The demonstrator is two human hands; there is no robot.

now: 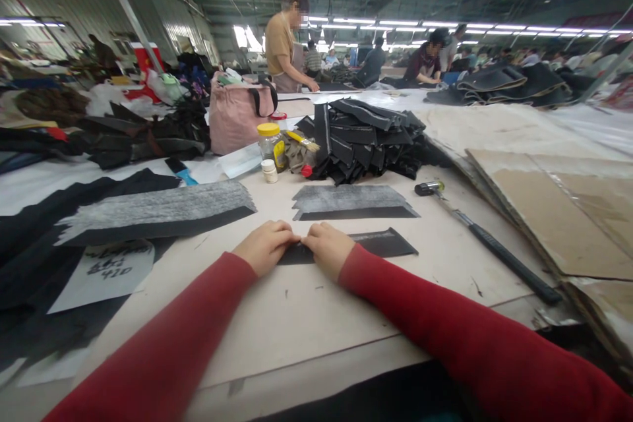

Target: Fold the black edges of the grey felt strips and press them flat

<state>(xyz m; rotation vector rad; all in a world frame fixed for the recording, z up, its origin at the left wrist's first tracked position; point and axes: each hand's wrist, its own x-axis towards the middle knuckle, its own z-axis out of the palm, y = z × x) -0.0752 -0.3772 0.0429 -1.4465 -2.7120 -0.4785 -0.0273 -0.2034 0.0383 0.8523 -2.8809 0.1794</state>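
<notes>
Left hand point(268, 245) and right hand point(327, 247), close together, seem clamped on a folded black strip point(388, 245), its long axis running sideways past the right hand.

Black strip point(388, 248) partly hidden by the left hand point(267, 247) and right hand point(327, 247)
Its left end disappears beneath one, its middle behind the other. The picture's edges cut off both red sleeves point(445, 316) and the cardboard sheets point(548, 211). The paper note's point(99, 293) upper handwriting is blurred; the yellow-lidded jar's point(271, 145) label is too small to read.
</notes>
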